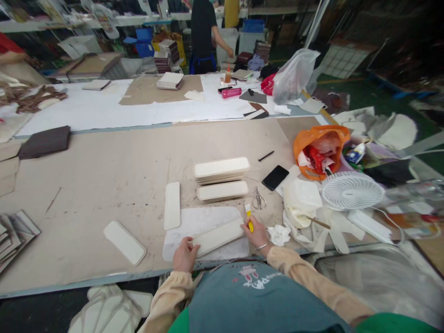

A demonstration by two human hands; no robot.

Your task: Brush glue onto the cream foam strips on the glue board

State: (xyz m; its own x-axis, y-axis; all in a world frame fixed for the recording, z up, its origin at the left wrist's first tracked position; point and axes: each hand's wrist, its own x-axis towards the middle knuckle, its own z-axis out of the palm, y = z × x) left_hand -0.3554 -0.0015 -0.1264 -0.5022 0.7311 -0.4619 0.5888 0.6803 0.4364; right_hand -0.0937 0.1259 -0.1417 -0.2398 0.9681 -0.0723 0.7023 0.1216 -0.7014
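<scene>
My left hand [185, 254] pinches the left end of a long cream panel [218, 238], which lies at a slant over a pale sheet [204, 215]. In my right hand [257, 233] is a small brush with a yellow handle [250, 224], bristles pointing away from me. The fingers of that hand also reach the panel's right end. Just beyond are two stacks of rounded cream panels, a taller stack [222, 169] behind a lower stack [223, 190]. One loose panel [172, 205] lies left of the sheet, and another panel [125, 242] lies farther left at an angle.
Scissors [258, 200], a black phone [275, 177] and a dark pen [266, 156] lie right of the stacks. Beyond them are an orange bag [301, 145], a white fan [353, 190] and crumpled tissue [279, 235]. A person [204, 34] stands behind the far table.
</scene>
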